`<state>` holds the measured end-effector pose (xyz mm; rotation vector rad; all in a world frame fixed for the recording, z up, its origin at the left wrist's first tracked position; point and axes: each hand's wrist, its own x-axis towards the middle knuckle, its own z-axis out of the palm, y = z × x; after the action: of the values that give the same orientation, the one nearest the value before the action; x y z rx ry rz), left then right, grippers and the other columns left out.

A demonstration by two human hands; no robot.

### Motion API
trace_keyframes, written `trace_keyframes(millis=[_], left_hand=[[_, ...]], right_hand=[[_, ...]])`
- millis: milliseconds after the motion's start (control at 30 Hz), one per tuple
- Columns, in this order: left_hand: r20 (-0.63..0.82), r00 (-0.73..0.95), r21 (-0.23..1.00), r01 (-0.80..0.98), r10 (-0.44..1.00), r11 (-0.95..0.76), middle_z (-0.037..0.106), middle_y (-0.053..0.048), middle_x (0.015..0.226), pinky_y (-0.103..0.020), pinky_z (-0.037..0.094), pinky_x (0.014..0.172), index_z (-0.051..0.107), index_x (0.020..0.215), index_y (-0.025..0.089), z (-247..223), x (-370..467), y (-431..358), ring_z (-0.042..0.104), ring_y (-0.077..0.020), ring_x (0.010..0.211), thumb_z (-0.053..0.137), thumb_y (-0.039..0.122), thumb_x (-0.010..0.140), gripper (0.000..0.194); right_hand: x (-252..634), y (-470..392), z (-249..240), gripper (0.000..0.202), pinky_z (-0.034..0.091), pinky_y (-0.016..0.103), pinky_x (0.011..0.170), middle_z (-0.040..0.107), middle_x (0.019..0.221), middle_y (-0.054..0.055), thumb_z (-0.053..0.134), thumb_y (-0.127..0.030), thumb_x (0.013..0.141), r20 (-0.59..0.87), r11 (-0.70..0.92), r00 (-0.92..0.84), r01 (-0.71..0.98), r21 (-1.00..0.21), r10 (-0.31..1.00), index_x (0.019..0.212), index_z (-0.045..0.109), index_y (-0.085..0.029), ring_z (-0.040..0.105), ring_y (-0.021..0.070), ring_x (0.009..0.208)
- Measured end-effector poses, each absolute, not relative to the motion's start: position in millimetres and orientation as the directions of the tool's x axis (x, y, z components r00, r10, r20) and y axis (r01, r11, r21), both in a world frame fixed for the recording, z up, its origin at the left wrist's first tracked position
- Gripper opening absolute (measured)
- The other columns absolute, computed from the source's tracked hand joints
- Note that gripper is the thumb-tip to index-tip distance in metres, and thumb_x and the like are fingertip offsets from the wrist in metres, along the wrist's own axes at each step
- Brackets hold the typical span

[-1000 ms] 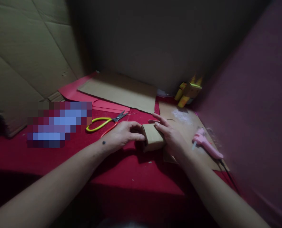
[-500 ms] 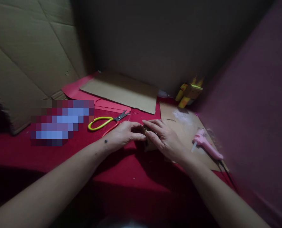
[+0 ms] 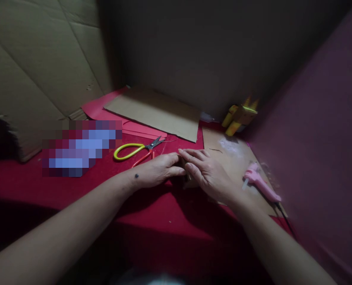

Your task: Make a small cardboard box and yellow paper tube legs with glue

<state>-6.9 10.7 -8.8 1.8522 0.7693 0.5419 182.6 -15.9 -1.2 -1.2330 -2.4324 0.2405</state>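
My left hand (image 3: 160, 170) and my right hand (image 3: 207, 172) meet over the red cloth, both closed on a small brown cardboard piece (image 3: 188, 179). Most of that piece is hidden by the fingers, so its full shape cannot be made out. The left thumb and fingertips pinch its left side. Across its top lie the right fingers, with the right thumb along the near side. Just beyond my left hand are scissors (image 3: 150, 146) with one yellow and one red handle, blades parted.
A pink glue gun (image 3: 260, 182) with a black cord lies on a glue-marked cardboard sheet (image 3: 213, 138) at right. Behind it stands a yellow and brown cardboard figure (image 3: 241, 118). Another cardboard sheet (image 3: 155, 113) rests on pink paper (image 3: 104, 105). Tall cardboard (image 3: 39, 71) rises at left.
The view has shifted slightly, so the table things appear a little farther right. My left fingers have drawn in closer against the cardboard piece. Both hands remain on it.
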Motion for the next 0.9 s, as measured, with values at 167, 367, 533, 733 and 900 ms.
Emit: trace_keyframes(millis=[167,367,533,733,900], left_hand=[[0.043,0.702,0.901,0.280,0.711,-0.331,0.064,-0.004,0.114,-0.028,0.043,0.092,0.057,0.117,0.019,-7.6,-7.7,9.7,0.058,-0.0202,0.105,0.049,0.029,0.088,0.032],[0.055,0.705,0.880,0.301,0.707,-0.368,0.062,-0.006,0.113,-0.028,0.043,0.092,0.055,0.119,0.017,-10.4,-8.1,10.5,0.058,-0.0203,0.106,0.047,0.031,0.090,0.033],[0.087,0.692,0.876,0.289,0.716,-0.386,0.063,-0.005,0.115,-0.029,0.043,0.092,0.058,0.117,0.020,-12.4,-7.3,10.3,0.058,-0.0205,0.106,0.044,0.036,0.092,0.032],[0.069,0.659,0.857,0.346,0.749,-0.383,0.064,-0.006,0.116,-0.030,0.038,0.099,0.061,0.111,0.018,-14.3,-9.5,15.9,0.057,-0.0207,0.109,0.037,0.033,0.094,0.033],[0.034,0.651,0.899,0.311,0.758,-0.308,0.070,-0.005,0.103,-0.031,0.041,0.093,0.068,0.098,0.017,-16.9,-12.4,22.8,0.061,-0.0201,0.096,0.041,0.028,0.091,0.030]], right_hand=[[182.5,-15.5,-0.8,0.044,0.041,0.046,0.099,0.054,0.136,0.007,0.033,-0.038,0.099,0.250,0.592,-0.537,0.741,-0.317,0.806,0.139,0.046,-0.027,0.048,0.0253,0.118],[181.6,-16.0,0.6,0.043,0.041,0.047,0.099,0.054,0.137,0.006,0.033,-0.036,0.099,0.256,0.600,-0.543,0.738,-0.308,0.799,0.140,0.044,-0.029,0.048,0.0257,0.119],[182.8,-14.9,-1.7,0.043,0.042,0.048,0.099,0.053,0.138,0.004,0.034,-0.037,0.098,0.261,0.605,-0.546,0.732,-0.313,0.796,0.140,0.042,-0.033,0.048,0.0259,0.120],[181.9,-16.3,0.0,0.044,0.042,0.047,0.099,0.054,0.137,0.006,0.034,-0.039,0.098,0.247,0.593,-0.539,0.744,-0.308,0.805,0.140,0.045,-0.028,0.048,0.0261,0.118],[180.9,-17.1,2.8,0.043,0.042,0.047,0.099,0.055,0.136,0.007,0.034,-0.037,0.098,0.247,0.595,-0.541,0.737,-0.321,0.804,0.139,0.045,-0.028,0.049,0.0262,0.117]])
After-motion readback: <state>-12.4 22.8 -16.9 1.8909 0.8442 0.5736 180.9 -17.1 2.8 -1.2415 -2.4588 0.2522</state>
